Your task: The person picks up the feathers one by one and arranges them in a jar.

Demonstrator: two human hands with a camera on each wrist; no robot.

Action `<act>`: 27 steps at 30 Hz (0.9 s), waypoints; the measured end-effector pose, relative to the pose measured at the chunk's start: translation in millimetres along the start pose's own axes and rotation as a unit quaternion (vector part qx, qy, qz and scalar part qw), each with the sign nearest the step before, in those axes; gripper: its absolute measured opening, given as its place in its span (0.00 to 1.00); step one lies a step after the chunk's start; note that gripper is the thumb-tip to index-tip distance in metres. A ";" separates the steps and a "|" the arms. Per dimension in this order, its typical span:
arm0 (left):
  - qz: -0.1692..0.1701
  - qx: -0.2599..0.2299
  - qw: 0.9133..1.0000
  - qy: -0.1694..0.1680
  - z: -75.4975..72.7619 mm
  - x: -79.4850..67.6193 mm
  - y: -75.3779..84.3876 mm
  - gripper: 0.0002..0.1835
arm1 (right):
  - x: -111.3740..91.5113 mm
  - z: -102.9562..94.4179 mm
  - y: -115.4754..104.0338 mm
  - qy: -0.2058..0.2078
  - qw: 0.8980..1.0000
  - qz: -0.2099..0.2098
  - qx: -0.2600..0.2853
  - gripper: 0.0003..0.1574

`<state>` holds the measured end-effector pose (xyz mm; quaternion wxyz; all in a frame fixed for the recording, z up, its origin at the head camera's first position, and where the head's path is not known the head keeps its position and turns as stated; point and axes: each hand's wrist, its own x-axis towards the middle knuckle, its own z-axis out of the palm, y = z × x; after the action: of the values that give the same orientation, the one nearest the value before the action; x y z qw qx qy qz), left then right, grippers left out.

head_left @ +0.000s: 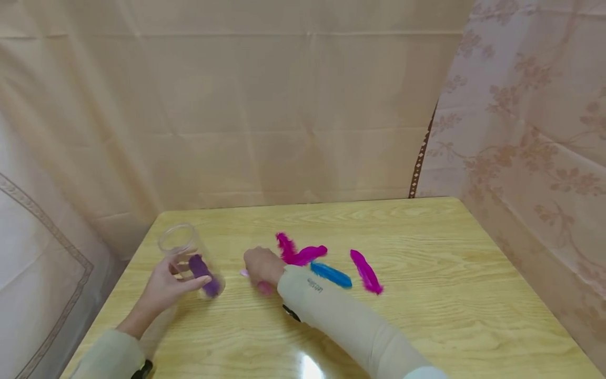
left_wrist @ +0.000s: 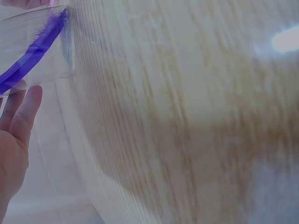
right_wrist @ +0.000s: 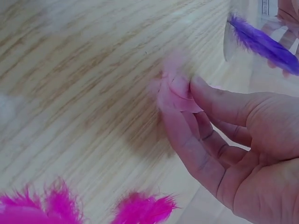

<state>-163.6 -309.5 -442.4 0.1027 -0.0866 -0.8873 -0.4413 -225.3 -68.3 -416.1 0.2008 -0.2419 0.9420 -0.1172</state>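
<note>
A clear, see-through cylindrical container (head_left: 202,246) stands at the left of the table, its round mouth at the top. My left hand (head_left: 163,287) grips it from the left side, thumb in front and fingers behind. Inside lies a purple feather (head_left: 199,267), which also shows through the wall in the left wrist view. Just right of the container, my right hand (head_left: 262,266) is low over the table. Between its thumb and fingers it pinches a light pink feather (right_wrist: 176,98), whose fluffy end looks blurred.
Two magenta feathers (head_left: 310,255) lie together beyond the right wrist. A blue feather (head_left: 331,275) lies near the right sleeve, with another magenta feather (head_left: 366,271) farther right. Beige cloth (head_left: 293,105) hangs behind the wooden table (head_left: 450,305), and patterned cloth hangs on both sides.
</note>
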 end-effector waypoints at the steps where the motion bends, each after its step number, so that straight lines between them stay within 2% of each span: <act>1: -0.003 -0.002 1.000 -0.001 -0.5 -0.5 0.5 0.38 | -1.2 0.3 -0.5 0.001 1.000 -0.005 0.002 0.18; 4: -0.006 -0.001 1.000 -0.002 -0.9 -1.0 0.8 0.38 | -4.6 1.3 0.2 0.018 0.999 -0.032 -0.008 0.28; 7: -0.003 0.004 1.000 0.000 -0.4 -0.8 -0.2 0.38 | -7.6 2.5 1.3 0.041 0.997 -0.057 -0.017 0.33; 12: -0.009 -0.004 1.000 -0.002 -0.1 -1.8 -0.8 0.38 | -9.9 2.9 1.6 0.049 0.997 -0.063 -0.010 0.30; 17: -0.010 -0.004 1.000 -0.006 -0.6 -1.8 -0.9 0.38 | -8.2 3.8 -1.0 0.044 0.998 -0.040 -0.025 0.19; 24: 0.014 -0.006 1.000 0.002 0.2 1.0 -0.5 0.37 | -5.9 2.4 0.5 0.043 0.998 -0.041 -0.037 0.25; 27: 0.016 -0.018 1.000 0.001 0.5 1.1 -0.8 0.37 | -6.2 0.6 1.5 0.044 0.997 -0.050 -0.045 0.22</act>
<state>-165.0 -309.5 -443.0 0.1089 -0.1019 -0.8775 -0.4558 -220.7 -63.9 -415.1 0.1423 -0.2917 0.9411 -0.0952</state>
